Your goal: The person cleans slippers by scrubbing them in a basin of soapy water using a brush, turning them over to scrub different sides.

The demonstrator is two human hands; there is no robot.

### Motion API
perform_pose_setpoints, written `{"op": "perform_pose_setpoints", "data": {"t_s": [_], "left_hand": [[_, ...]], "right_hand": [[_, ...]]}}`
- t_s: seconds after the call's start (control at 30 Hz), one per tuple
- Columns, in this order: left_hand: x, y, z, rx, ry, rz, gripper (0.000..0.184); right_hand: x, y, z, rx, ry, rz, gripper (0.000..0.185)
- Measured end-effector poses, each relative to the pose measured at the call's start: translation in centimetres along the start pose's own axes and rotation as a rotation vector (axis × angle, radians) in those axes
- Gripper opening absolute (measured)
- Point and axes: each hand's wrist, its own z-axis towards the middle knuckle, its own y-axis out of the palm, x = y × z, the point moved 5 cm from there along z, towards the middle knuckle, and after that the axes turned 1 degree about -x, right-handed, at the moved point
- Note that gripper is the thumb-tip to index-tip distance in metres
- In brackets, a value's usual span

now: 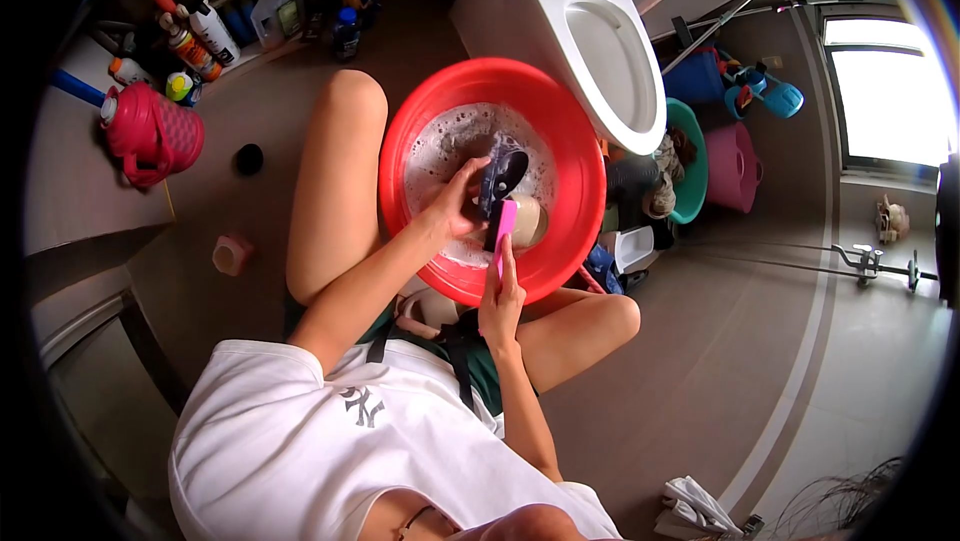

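A red basin [397, 156] of sudsy water stands between the bent knees. Over the water, my left hand [462, 203] grips a dark, wet shoe [508, 169] with its opening tilted upward and foam on its side. My right hand [502, 306] is closed around a pink brush [507, 219], the forefinger stretched along its back. The brush head is close against the lower end of the shoe; exact contact is hard to make out. A beige rounded object [528, 223], perhaps another shoe, lies partly in the water behind the brush.
A white toilet [610, 66] stands just beyond the basin. Right of it are a green tub [690, 166] with cloth items and a pink bucket [733, 169]. Bottles [210, 31] line a shelf at upper left, near a red-pink jug [155, 136]. A small pink container [232, 255] sits on the floor.
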Motion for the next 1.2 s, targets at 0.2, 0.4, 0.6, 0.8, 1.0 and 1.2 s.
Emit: {"op": "perform_pose_setpoints", "data": {"t_s": [0.2,0.4,0.6,0.8,1.0,1.2], "left_hand": [[-0.1,0.1,1.6,-0.04,-0.003,-0.015,0.048],[-0.4,1.1,0.5,0.162,0.126,0.084,0.042],[0.7,-0.1,0.7,0.261,0.342,0.175,0.029],[-0.7,-1.9,1.1,0.209,0.55,0.252,0.027],[-0.3,-2.7,0.0,0.291,0.552,0.301,0.035],[-1.5,-3.0,-0.8,0.265,0.608,0.573,0.052]], "right_hand": [[-1.1,0.5,-1.8,-0.004,-0.199,-0.486,0.054],[-1.8,1.2,0.1,-0.026,-0.212,-0.648,0.065],[-2.2,2.7,0.8,0.002,-0.193,-0.59,0.07],[-3.8,2.9,2.5,-0.018,-0.119,-0.594,0.066],[-4.4,1.8,5.2,-0.121,0.01,-0.552,0.054],[-3.7,-0.1,5.9,-0.25,0.016,-0.515,0.05]]}}
